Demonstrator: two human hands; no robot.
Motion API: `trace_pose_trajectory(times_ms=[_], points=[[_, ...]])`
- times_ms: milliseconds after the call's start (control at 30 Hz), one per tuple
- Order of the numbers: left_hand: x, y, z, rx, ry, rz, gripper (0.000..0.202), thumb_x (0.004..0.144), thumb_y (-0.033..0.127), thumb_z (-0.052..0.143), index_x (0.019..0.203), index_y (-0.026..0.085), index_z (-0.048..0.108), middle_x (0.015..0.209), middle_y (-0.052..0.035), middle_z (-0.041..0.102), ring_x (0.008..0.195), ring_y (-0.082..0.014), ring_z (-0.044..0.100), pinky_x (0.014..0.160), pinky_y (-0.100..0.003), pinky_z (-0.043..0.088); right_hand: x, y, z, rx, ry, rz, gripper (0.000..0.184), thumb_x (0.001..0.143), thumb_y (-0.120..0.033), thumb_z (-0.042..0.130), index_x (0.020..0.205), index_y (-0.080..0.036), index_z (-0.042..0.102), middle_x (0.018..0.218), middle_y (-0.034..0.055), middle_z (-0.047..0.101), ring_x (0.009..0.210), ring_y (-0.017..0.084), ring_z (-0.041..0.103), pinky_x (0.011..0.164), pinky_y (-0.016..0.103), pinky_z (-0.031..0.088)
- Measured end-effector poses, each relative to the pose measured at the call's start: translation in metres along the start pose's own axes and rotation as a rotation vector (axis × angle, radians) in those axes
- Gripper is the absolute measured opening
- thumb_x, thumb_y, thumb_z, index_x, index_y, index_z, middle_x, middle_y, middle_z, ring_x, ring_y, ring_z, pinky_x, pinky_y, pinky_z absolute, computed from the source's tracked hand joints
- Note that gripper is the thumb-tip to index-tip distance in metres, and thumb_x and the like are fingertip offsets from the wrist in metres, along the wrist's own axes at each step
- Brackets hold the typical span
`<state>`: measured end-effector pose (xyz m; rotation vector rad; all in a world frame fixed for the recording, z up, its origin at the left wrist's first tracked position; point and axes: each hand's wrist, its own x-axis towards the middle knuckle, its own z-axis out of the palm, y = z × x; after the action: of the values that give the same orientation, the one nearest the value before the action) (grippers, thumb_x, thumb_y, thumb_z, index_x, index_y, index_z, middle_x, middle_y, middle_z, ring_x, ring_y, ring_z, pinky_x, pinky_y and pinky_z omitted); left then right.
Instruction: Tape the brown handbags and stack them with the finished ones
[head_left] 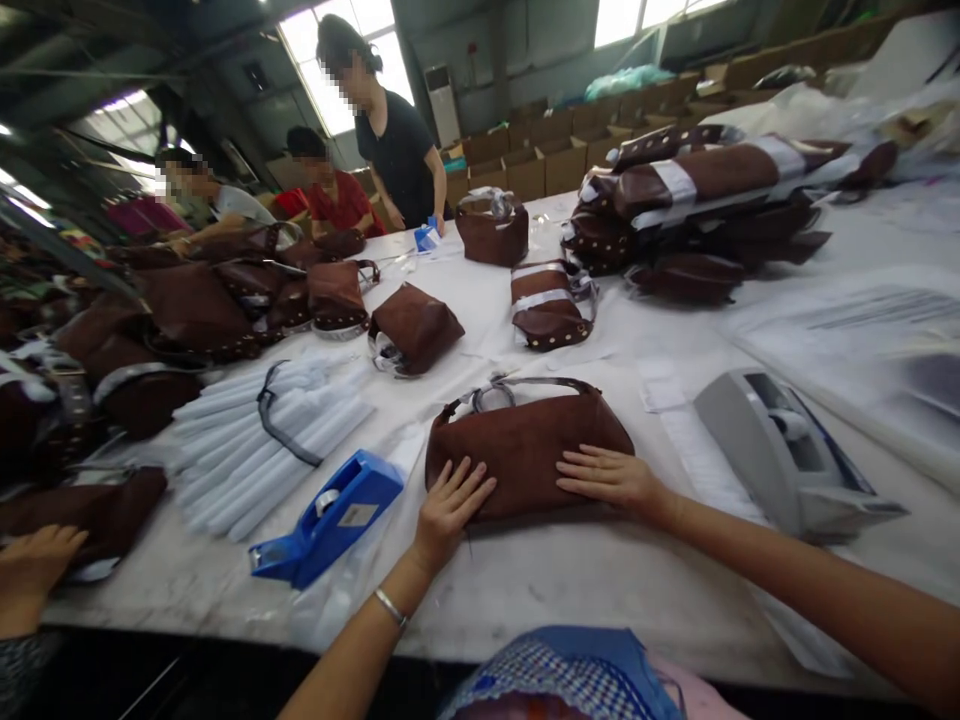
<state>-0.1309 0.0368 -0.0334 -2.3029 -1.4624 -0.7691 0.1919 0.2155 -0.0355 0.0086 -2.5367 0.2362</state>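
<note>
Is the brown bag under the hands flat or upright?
Flat: the brown bag lies on its side on the table, left hand and right hand spread on it.

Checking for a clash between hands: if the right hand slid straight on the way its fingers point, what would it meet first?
Most likely the left hand, flat on the same brown suede handbag just across from the right hand; only bare bag lies between.
</note>
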Motion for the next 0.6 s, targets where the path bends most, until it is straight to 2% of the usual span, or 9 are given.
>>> trace_pose_trajectory(times_ms=[67,133,233,300,367,433,533,600], points=[[-0.002,0.007,-0.004,0.045,-0.028,-0.012,0.066,0.09,-0.003,0.034,0.15,0.025,0.038,0.145,-0.0062,0.056,0.146,-0.0241,0.035,0.115,-0.053,0.041,-0.002,-0.002,0.001,-0.022,-0.022,0.008,0.041,0.108,-0.019,0.035,0.145,-0.028,0.049,0.136,0.003,0.062,0.136,0.017,0.047,0.116,0.043,0.04],[0.004,0.018,-0.015,0.096,-0.118,-0.048,0.068,0.089,-0.002,0.034,0.152,0.024,0.035,0.15,-0.0059,0.05,0.148,-0.0246,0.031,0.117,-0.053,0.038,-0.001,-0.003,0.0,-0.028,-0.038,0.01,0.041,0.108,-0.021,0.033,0.145,-0.029,0.048,0.137,0.0029,0.061,0.136,0.017,0.046,0.115,0.043,0.04],[0.027,0.035,-0.037,0.12,-0.317,-0.121,0.066,0.092,0.017,0.049,0.155,0.018,0.029,0.162,-0.0104,0.031,0.152,-0.0307,0.021,0.119,-0.054,0.034,-0.001,-0.002,-0.001,-0.038,-0.04,-0.001,0.041,0.108,-0.021,0.032,0.145,-0.028,0.049,0.138,0.0031,0.061,0.138,0.017,0.045,0.115,0.043,0.04],[0.047,0.042,-0.045,0.096,-0.41,-0.109,0.074,0.09,0.035,0.06,0.155,0.021,0.028,0.166,-0.0103,0.017,0.153,-0.0343,0.015,0.12,-0.057,0.029,-0.002,0.0,-0.001,-0.057,-0.063,-0.017,0.04,0.108,-0.021,0.033,0.144,-0.027,0.05,0.14,0.0031,0.059,0.139,0.017,0.043,0.116,0.042,0.04],[0.061,0.043,-0.04,0.072,-0.435,-0.06,0.078,0.087,0.043,0.065,0.155,0.031,0.027,0.168,-0.0064,0.012,0.154,-0.035,0.012,0.121,-0.061,0.023,-0.002,0.0,-0.003,-0.083,-0.095,-0.028,0.041,0.107,-0.019,0.034,0.145,-0.026,0.049,0.143,0.0031,0.057,0.141,0.018,0.04,0.116,0.043,0.039],[0.063,0.042,-0.026,0.07,-0.42,-0.057,0.081,0.086,0.038,0.069,0.154,0.039,0.026,0.168,-0.0033,0.012,0.154,-0.035,0.012,0.121,-0.064,0.019,0.002,-0.004,-0.013,-0.091,-0.131,-0.033,0.044,0.105,-0.016,0.036,0.147,-0.025,0.046,0.145,0.004,0.054,0.143,0.018,0.038,0.117,0.043,0.038],[0.05,0.042,-0.002,0.095,-0.355,-0.124,0.085,0.083,0.026,0.07,0.154,0.041,0.024,0.167,-0.0027,0.015,0.153,-0.0349,0.015,0.121,-0.064,0.016,0.023,-0.019,-0.041,-0.054,-0.234,-0.014,0.051,0.1,-0.024,0.046,0.151,-0.022,0.041,0.147,0.0076,0.052,0.143,0.021,0.038,0.118,0.044,0.036],[0.04,0.043,0.009,0.106,-0.317,-0.142,0.085,0.084,0.022,0.067,0.154,0.042,0.023,0.167,-0.0024,0.017,0.153,-0.034,0.016,0.122,-0.063,0.013,0.045,-0.03,-0.057,-0.07,-0.232,0.007,0.057,0.098,-0.033,0.052,0.152,-0.021,0.04,0.147,0.0085,0.052,0.142,0.024,0.04,0.12,0.047,0.031]])
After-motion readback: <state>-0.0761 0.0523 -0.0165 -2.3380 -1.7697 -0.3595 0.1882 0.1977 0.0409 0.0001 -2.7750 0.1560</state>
